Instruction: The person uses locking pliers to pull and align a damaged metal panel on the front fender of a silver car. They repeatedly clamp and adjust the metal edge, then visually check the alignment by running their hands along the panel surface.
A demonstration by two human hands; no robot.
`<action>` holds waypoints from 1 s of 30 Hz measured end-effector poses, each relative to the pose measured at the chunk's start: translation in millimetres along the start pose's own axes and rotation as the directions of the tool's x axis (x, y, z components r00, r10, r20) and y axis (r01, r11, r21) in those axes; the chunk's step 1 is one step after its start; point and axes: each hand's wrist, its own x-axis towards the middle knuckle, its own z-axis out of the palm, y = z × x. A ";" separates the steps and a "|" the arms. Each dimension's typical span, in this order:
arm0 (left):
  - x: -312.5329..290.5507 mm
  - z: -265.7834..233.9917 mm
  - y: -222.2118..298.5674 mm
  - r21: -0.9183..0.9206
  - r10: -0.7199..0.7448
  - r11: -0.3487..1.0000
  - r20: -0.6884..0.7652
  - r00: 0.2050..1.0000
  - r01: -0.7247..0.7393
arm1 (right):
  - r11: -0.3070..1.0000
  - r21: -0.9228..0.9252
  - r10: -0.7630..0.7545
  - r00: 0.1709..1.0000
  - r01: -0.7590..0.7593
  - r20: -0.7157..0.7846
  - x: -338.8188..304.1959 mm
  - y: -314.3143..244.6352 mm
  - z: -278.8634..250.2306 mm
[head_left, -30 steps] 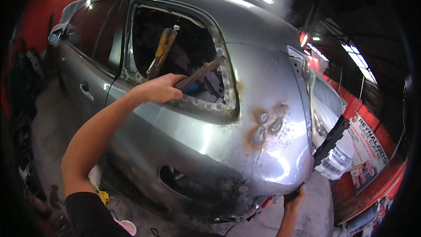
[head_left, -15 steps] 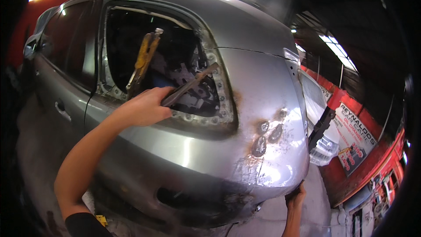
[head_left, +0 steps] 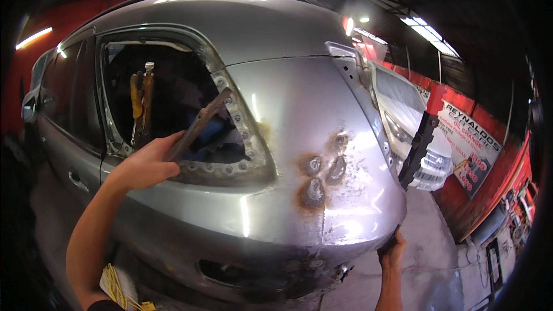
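Observation:
My left hand (head_left: 145, 167) grips a flat rusty metal bar (head_left: 199, 124) that slants up into the empty rear quarter window opening (head_left: 173, 109) of a silver car (head_left: 276, 80). The bar's far end lies against the dimpled window frame. My right hand (head_left: 393, 251) grips the lower rear corner of the car's body panel. Between the hands, the rear quarter panel shows several round rusty dents (head_left: 322, 173). A yellowish clamp tool (head_left: 141, 103) hangs inside the window opening.
A second light-coloured car (head_left: 415, 132) is parked behind, beside a red wall with a sign (head_left: 472, 150). A black strip (head_left: 417, 147) hangs at the silver car's rear edge. Yellow wiring (head_left: 118, 288) lies on the concrete floor at the lower left.
My view has moved closer to the car and toward its rear. My left hand with the bar has stayed at the window opening; my right hand keeps its hold on the lower corner.

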 end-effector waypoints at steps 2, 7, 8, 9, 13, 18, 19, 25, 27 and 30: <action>-1.3 1.6 -1.7 -0.040 -0.007 0.999 -0.009 1.000 0.007 | 1.000 0.001 0.014 1.000 -0.014 0.013 2.4 1.1 -6.6; -1.9 -1.3 -0.6 -0.036 -0.031 0.999 0.030 0.999 0.032 | 0.999 0.016 0.039 0.999 -0.039 -0.002 5.3 2.0 -9.7; -2.9 -1.2 -4.0 -0.037 -0.040 0.998 0.030 0.999 0.042 | 0.999 0.015 0.044 0.999 -0.044 0.020 6.7 1.3 -14.3; -3.8 -1.8 -2.6 -0.032 0.004 0.999 0.027 1.000 -0.003 | 0.999 0.015 0.050 0.998 -0.051 0.042 8.6 3.4 -17.0; 0.9 1.1 -5.9 0.025 0.033 0.999 0.037 0.999 -0.034 | 0.999 -0.013 0.040 0.997 -0.039 0.066 4.7 -0.7 -18.9; 3.7 4.9 -23.5 0.110 0.080 0.991 -0.065 0.995 -0.073 | 0.998 0.023 0.053 0.997 -0.054 0.047 10.7 2.2 -24.4; 4.8 6.1 -25.1 0.129 0.070 0.990 -0.078 0.994 -0.059 | 0.998 0.030 0.045 0.997 -0.047 0.061 10.6 2.3 -23.0; 5.6 8.4 -14.1 0.141 0.001 0.990 -0.087 0.996 0.011 | 0.999 0.027 0.034 0.997 -0.036 0.065 4.7 1.0 -23.3; 6.3 11.6 -14.3 0.161 0.005 0.987 -0.133 0.991 0.017 | 0.999 0.014 0.047 0.998 -0.047 0.047 8.8 2.1 -31.0; 6.4 12.0 -17.5 0.242 0.031 0.970 -0.202 0.979 0.019 | 0.998 0.000 0.067 0.996 -0.067 0.064 7.8 2.2 -23.0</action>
